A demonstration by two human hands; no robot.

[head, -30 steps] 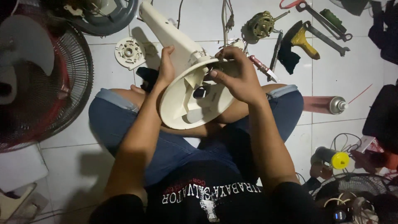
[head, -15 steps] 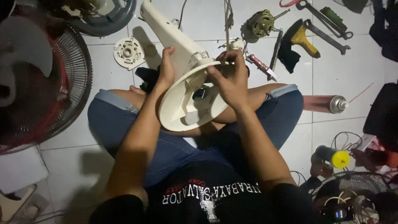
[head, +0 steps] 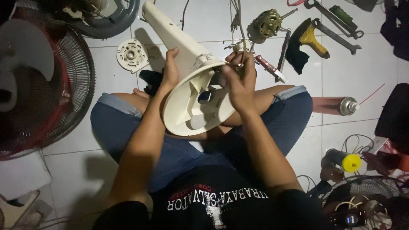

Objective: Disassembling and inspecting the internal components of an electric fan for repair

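I sit cross-legged on a white tiled floor with a cream plastic fan base (head: 187, 106) tilted on my lap, its hollow underside facing me and its neck pointing away to the upper left. My left hand (head: 170, 70) grips the base's left rim near the neck. At the upper right rim my right hand (head: 239, 76) has its fingers pinched on a small part, where thin wires (head: 237, 25) run in. What the fingers pinch is hidden.
A fan with a red-rimmed wire guard (head: 42, 85) lies at left. A round white plastic part (head: 132, 54), a fan motor (head: 268, 23), a screwdriver (head: 269, 67), a yellow-handled tool (head: 311, 40), wrenches (head: 336, 25), a spray can (head: 336, 105) and a yellow-capped spool (head: 344, 160) lie around.
The right hand has shifted up along the base's rim, from the middle of the hollow toward its upper right edge. The left hand keeps its grip.
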